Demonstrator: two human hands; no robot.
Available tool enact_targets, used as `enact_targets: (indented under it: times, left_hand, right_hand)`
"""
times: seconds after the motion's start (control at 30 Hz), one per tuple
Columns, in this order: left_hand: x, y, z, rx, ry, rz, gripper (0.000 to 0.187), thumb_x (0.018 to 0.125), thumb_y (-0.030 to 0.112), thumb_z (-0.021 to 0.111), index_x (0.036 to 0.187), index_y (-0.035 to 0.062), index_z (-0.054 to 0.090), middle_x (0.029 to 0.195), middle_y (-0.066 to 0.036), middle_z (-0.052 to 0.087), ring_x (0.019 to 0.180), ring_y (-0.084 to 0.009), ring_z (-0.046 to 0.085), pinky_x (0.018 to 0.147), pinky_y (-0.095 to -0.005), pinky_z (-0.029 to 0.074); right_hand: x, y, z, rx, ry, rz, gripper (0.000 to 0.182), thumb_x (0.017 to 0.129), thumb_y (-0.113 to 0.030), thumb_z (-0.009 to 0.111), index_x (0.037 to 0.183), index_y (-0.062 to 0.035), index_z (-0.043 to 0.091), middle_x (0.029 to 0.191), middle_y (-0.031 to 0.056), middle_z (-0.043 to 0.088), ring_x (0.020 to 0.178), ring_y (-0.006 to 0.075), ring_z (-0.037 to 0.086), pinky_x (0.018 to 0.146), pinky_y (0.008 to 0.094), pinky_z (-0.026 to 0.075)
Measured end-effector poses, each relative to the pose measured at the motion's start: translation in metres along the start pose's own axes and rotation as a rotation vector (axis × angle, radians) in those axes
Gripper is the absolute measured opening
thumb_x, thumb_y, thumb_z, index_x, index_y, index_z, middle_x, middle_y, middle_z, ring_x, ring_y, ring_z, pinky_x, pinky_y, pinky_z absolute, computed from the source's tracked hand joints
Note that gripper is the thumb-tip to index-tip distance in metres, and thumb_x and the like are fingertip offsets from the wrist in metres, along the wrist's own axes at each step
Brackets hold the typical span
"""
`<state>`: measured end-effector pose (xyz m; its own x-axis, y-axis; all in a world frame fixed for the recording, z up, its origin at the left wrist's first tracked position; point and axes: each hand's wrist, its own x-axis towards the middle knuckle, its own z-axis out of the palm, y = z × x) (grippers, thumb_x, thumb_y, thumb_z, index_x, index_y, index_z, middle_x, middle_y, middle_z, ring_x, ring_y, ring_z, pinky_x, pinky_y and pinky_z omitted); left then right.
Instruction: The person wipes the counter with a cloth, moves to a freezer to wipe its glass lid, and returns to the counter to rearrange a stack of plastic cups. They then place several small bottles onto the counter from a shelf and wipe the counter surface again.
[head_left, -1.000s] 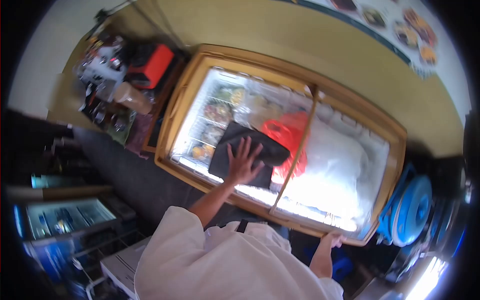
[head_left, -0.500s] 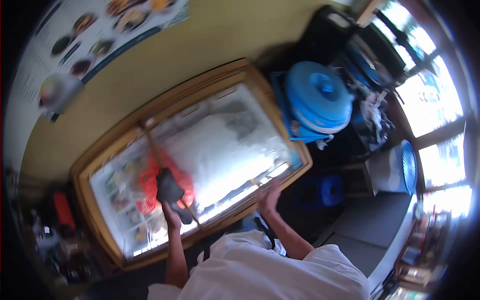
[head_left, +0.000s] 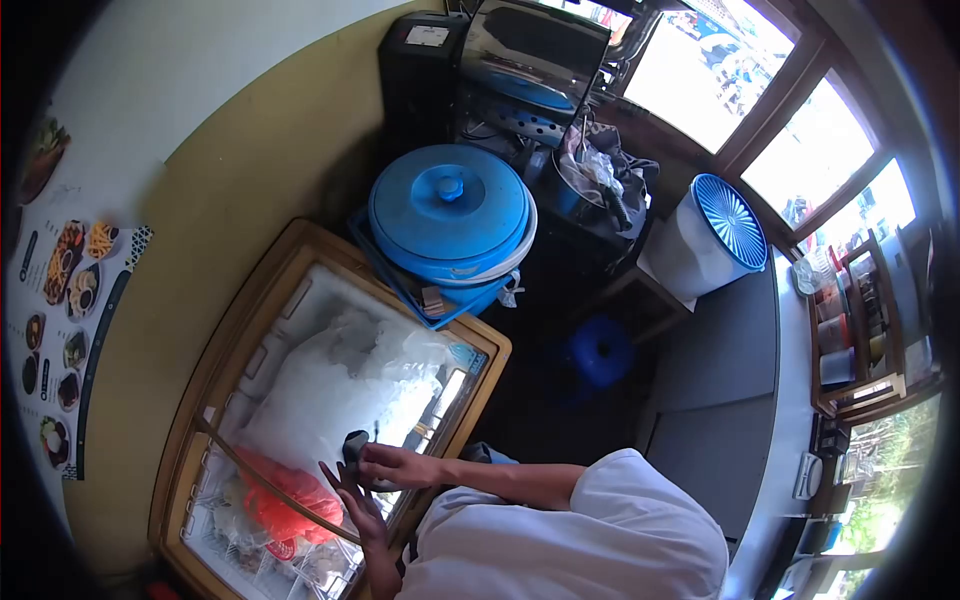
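My right hand (head_left: 395, 467) is closed on a small dark grey object (head_left: 354, 448), whose kind I cannot make out because the fingers cover much of it. Just below it, my left hand (head_left: 362, 510) has its fingers stretched out, close against the object. Both hands are above a chest freezer (head_left: 498, 352) with a tan rim and a glass top. Under the glass lie a large whitish, icy mass (head_left: 335, 385) and a red plastic bag (head_left: 290, 505). A narrow tan bar (head_left: 265, 478) crosses the glass beside my left hand.
A blue lidded drum (head_left: 450, 215) stands at the freezer's far end. Behind it are a black machine (head_left: 425, 60) and a pot holding cloths (head_left: 610, 175). A white bucket with a blue lid (head_left: 705, 240) and a grey cabinet (head_left: 720, 340) are to the right.
The view has swung to the right. My right hand has come in from the freezer's edge and closed on the dark object, which my left hand was holding; the left fingers are now stretched out.
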<state>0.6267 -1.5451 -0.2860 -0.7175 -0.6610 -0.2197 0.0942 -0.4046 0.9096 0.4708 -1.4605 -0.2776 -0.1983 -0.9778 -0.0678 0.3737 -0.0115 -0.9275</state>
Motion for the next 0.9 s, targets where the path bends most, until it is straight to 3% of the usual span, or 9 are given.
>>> enact_targets:
  times: [0.1,0.17,0.2,0.33,0.37,0.43,0.63,0.73,0.9]
  left_hand:
    - [0.008,-0.014,-0.002,-0.273,0.048,-0.351,0.084,0.097,0.075,0.036,0.161,0.0257,0.014,0.164,-0.008,0.025,0.15,-0.0293,0.025,0.119,-0.0597,0.011]
    - [0.011,-0.065,-0.018,-0.018,0.051,-0.273,0.084,0.096,0.076,0.035,0.159,0.0237,0.02,0.162,-0.009,0.026,0.151,-0.0287,0.023,0.119,-0.061,0.013]
    - [0.01,-0.055,0.002,0.018,0.171,-0.25,0.077,0.099,0.067,0.043,0.156,0.0182,0.029,0.159,-0.012,0.027,0.148,-0.0297,0.028,0.118,-0.0581,0.021]
    - [0.033,-0.071,-0.023,0.934,0.505,0.016,0.063,0.101,0.044,0.058,0.15,0.008,0.04,0.149,-0.021,0.04,0.136,-0.0378,0.04,0.112,-0.0523,0.033]
    - [0.04,-0.075,-0.042,1.171,0.569,0.207,0.066,0.101,0.046,0.058,0.151,0.0082,0.038,0.146,-0.022,0.044,0.133,-0.0413,0.043,0.109,-0.0538,0.035]
    - [0.054,-0.063,-0.05,1.348,0.7,0.188,0.068,0.097,0.039,0.065,0.151,0.0087,0.038,0.138,-0.022,0.05,0.125,-0.0414,0.048,0.103,-0.0536,0.038]
    - [0.073,-0.047,-0.045,1.25,0.314,-0.079,0.062,0.089,0.016,0.074,0.143,0.0085,0.045,0.113,-0.012,0.062,0.105,-0.0327,0.054,0.09,-0.0491,0.043]
    - [0.075,-0.053,-0.056,1.275,0.212,0.022,0.051,0.091,0.017,0.071,0.136,0.0069,0.049,0.113,-0.012,0.061,0.107,-0.0298,0.055,0.09,-0.0452,0.044]
    - [0.053,-0.003,-0.015,0.605,0.238,0.046,0.031,0.095,0.02,0.063,0.117,0.0036,0.05,0.109,-0.01,0.055,0.108,-0.0208,0.051,0.092,-0.0385,0.042]
  right_hand:
    - [-0.004,-0.035,0.003,0.033,-0.104,-0.018,0.021,0.109,-0.026,0.047,0.116,-0.0062,0.052,0.104,0.0047,0.057,0.1,0.0126,0.056,0.088,0.0316,0.049]
    - [-0.002,-0.038,0.002,-0.062,-0.143,-0.09,0.023,0.108,-0.028,0.048,0.116,-0.0062,0.052,0.106,0.005,0.057,0.102,0.0126,0.055,0.09,0.0328,0.05]
    - [-0.007,-0.057,-0.002,-0.106,-0.092,0.099,0.028,0.104,-0.029,0.055,0.12,-0.0058,0.052,0.11,0.0097,0.06,0.109,0.0213,0.058,0.094,0.0386,0.05]
    - [-0.004,0.016,-0.034,-0.799,0.375,0.112,0.054,0.094,-0.038,0.067,0.133,-0.006,0.047,0.125,0.025,0.054,0.115,0.0439,0.056,0.102,0.0476,0.047]
    - [-0.003,0.031,-0.044,-0.787,0.393,0.162,0.066,0.092,-0.044,0.069,0.139,-0.0082,0.04,0.13,0.025,0.049,0.115,0.0435,0.056,0.102,0.0491,0.047]
    - [-0.002,0.016,-0.048,-0.862,0.399,0.274,0.078,0.089,-0.048,0.071,0.146,-0.011,0.033,0.131,0.0254,0.048,0.116,0.043,0.056,0.101,0.0493,0.047]
    - [0.023,0.023,-0.041,-0.895,0.23,0.359,0.084,0.088,-0.051,0.07,0.15,-0.0133,0.028,0.125,0.0228,0.054,0.113,0.0403,0.059,0.093,0.0503,0.05]
    - [0.028,0.041,-0.048,-0.965,0.183,0.345,0.059,0.089,-0.04,0.069,0.135,-0.0083,0.051,0.102,0.0168,0.067,0.106,0.0382,0.063,0.089,0.0501,0.051]
    - [0.021,0.023,-0.055,-0.881,0.173,0.096,0.028,0.091,-0.028,0.067,0.108,-0.0054,0.067,0.091,0.0126,0.07,0.097,0.036,0.065,0.088,0.0474,0.051]
